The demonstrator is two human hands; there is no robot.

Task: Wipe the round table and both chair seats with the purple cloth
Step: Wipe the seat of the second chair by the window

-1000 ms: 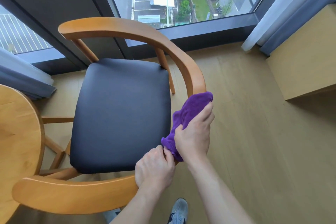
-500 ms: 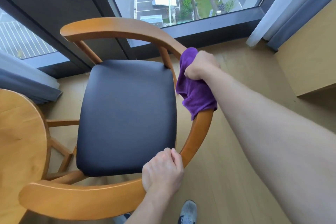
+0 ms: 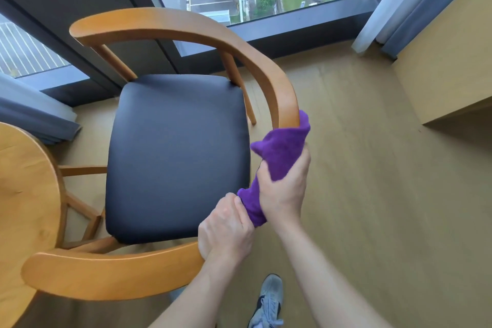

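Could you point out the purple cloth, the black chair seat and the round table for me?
purple cloth (image 3: 283, 150): head view, on the bunched upper part above the fingers.
black chair seat (image 3: 177, 157): head view, on the middle of the cushion.
round table (image 3: 25, 194): head view, on the bare wooden top at the left edge.

right hand (image 3: 283, 184) in curled grip, left hand (image 3: 226, 231) curled — touching
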